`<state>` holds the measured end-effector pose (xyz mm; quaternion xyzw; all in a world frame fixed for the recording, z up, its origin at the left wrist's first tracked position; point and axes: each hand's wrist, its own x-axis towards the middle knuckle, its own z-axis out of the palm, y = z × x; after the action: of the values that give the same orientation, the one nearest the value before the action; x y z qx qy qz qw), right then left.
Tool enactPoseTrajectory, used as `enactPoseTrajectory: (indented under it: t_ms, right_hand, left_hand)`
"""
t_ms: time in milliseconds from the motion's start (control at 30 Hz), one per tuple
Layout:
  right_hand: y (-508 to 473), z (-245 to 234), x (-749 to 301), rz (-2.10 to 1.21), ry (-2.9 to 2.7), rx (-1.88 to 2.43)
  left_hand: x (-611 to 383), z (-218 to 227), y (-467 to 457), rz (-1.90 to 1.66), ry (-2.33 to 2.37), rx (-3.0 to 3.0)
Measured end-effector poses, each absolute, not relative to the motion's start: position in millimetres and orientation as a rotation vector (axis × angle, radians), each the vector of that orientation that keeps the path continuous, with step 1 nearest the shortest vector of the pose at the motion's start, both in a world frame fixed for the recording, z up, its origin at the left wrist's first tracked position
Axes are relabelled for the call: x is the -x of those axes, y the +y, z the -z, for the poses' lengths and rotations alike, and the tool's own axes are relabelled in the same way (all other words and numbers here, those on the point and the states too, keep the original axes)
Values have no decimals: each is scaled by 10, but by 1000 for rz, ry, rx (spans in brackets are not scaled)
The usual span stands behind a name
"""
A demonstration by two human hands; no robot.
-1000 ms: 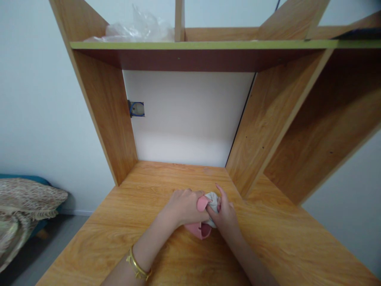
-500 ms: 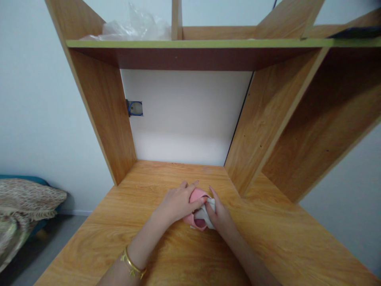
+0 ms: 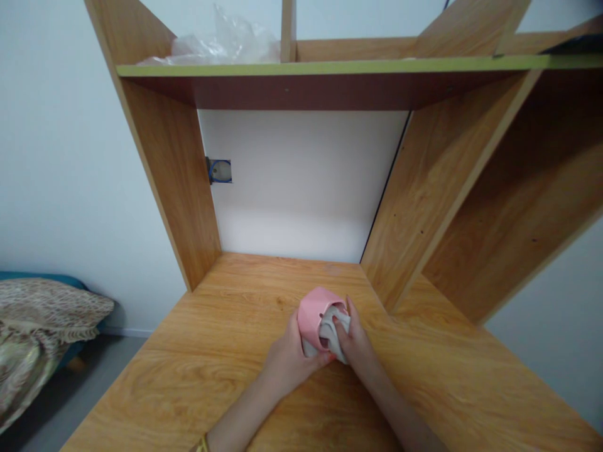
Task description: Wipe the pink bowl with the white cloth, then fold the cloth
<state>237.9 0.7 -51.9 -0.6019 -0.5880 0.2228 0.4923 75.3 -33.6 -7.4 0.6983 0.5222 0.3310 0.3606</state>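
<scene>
A small bundle of pink cloth (image 3: 315, 309) and grey-white cloth (image 3: 331, 331) rests on the wooden desk (image 3: 226, 370), just in front of the alcove. My left hand (image 3: 287, 358) cups the bundle from below and from the left, with fingers curled round it. From the right, my right hand (image 3: 357, 342) has its fingers pressed into the grey-white part. The bundle's underside is hidden by both hands.
Above the desk runs a shelf with a green edge (image 3: 330, 64), carrying a crumpled clear plastic bag (image 3: 221, 44). Slanted wooden side panels (image 3: 174, 176) close the alcove on both sides. A wall socket hole (image 3: 220, 171) shows in the white back wall. A patterned blanket (image 3: 38, 326) lies at the far left.
The left hand has slid from on top of the bundle to beneath and behind it. The pink cloth now stands up above the hands, and the right hand keeps its grip.
</scene>
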Motion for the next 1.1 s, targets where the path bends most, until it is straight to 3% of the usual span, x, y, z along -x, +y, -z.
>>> enactPoseTrajectory:
  t_ms: [500, 767, 1100]
  right_hand:
    - [3, 392, -2336, -499, -1345, 1515]
    - [-54, 266, -2329, -773, -1254, 1429]
    - [-107, 264, -2290, -839, -1291, 1392]
  left_hand:
    - [-792, 96, -341, -980, 1392, -1815]
    - [-735, 25, -359, -964, 1453, -1928]
    - [-685, -17, -368, -997, 1541, -2032]
